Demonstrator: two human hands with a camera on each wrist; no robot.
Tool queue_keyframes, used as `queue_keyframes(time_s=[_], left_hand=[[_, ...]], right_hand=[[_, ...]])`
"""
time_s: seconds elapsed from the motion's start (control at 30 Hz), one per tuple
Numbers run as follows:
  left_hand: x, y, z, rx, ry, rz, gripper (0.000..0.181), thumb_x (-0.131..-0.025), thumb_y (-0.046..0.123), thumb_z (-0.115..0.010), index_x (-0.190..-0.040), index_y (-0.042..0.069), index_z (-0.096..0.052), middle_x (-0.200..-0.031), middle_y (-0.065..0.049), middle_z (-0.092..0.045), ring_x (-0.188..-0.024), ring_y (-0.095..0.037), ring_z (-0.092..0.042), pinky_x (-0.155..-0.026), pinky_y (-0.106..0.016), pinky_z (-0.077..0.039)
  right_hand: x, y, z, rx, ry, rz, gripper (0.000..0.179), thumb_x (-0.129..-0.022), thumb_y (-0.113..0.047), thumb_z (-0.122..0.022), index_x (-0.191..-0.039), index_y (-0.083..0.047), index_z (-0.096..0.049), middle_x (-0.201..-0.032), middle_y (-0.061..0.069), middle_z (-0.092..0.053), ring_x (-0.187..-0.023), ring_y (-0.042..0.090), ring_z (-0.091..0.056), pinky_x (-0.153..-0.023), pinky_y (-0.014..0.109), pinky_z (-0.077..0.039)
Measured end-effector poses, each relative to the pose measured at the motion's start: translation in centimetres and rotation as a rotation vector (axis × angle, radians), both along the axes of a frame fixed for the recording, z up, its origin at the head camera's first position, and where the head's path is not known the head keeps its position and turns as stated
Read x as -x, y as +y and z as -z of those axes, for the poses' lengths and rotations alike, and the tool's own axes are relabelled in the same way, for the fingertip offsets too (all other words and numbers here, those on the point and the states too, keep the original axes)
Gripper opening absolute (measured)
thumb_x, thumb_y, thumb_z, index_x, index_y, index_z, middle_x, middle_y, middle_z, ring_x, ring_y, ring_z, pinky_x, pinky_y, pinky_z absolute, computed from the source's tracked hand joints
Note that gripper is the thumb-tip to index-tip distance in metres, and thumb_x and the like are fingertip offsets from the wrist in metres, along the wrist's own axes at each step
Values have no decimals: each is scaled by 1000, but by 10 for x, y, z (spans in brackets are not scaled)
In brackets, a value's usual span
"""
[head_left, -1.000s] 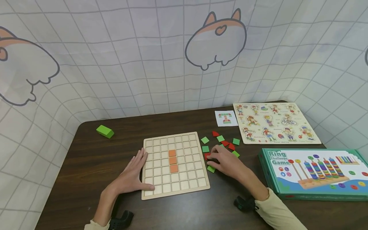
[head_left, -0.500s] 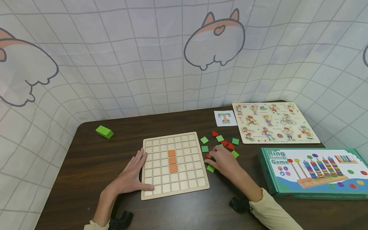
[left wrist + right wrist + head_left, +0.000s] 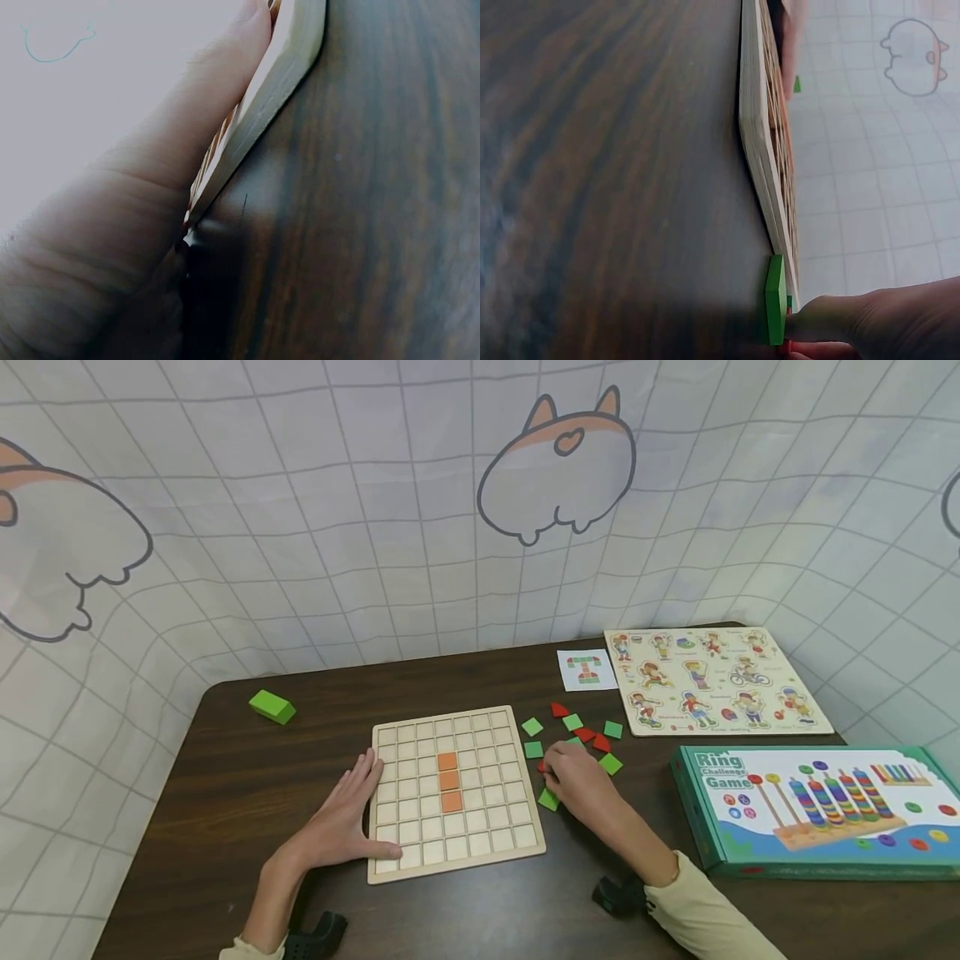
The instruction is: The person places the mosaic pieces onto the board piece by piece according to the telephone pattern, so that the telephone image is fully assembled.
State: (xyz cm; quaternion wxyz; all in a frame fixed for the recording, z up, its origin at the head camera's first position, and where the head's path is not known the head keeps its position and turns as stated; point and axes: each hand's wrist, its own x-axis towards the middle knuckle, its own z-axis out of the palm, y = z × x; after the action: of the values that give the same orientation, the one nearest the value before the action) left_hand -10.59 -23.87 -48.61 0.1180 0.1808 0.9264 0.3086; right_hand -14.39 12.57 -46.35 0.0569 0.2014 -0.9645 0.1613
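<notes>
A square wooden grid board (image 3: 491, 852) lies on the table, with several orange square tiles (image 3: 449, 780) in a column near its middle. My left hand (image 3: 333, 818) rests at the board's left side, thumb over the lower left corner and fingers spread along the edge. To the right of the board, my right hand (image 3: 581, 781) reaches down with curled fingers. It pinches a small red tile (image 3: 784, 348), mostly hidden under the fingertips. Right by the thumb lies a green square tile (image 3: 776, 300). Several loose green tiles and red tiles (image 3: 601, 742) lie just beyond this hand.
A pattern card (image 3: 587, 671) lies at the back, beside a picture puzzle board (image 3: 720, 681). The green Ring Challenge Game box (image 3: 817, 810) stands at the right. A green block (image 3: 272, 707) sits at the back left. Behind the table hangs a grid-patterned curtain (image 3: 337, 527).
My right hand's fingers have drawn together over the red tile, and its wrist has shifted slightly left. My left hand, the board and the orange tiles keep their places.
</notes>
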Motion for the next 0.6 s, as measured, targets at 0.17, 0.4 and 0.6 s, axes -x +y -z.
queue_keyframes(time_s=[0.17,0.4,0.6], left_hand=[[1,1,0,4,-3,0,130,-66,59,-82,-157,6,-5,-165,-13,7,-152,-36,3,-117,-61,-7],[0,-1,0,-1,0,-2,130,-65,58,-82,-157,6,-6,-165,-13,7,-152,-36,4,-117,-62,-7],[0,0,-1,0,-4,2,129,-66,58,-81,-156,5,-6,-165,-14,7,-152,-37,3,-117,-62,-6]], right_hand=[[1,0,0,3,-21,20,17,-81,-9,-77,-71,-10,-64,-86,4,-64,-75,16,-55,-65,30,-49],[4,2,0,28,-21,14,6,-81,-11,-77,-79,-9,-72,-91,5,-69,-79,18,-63,-70,33,-55],[3,0,-8,64,6,0,7,-81,-10,-77,-78,-13,-71,-89,1,-69,-72,13,-62,-62,29,-52]])
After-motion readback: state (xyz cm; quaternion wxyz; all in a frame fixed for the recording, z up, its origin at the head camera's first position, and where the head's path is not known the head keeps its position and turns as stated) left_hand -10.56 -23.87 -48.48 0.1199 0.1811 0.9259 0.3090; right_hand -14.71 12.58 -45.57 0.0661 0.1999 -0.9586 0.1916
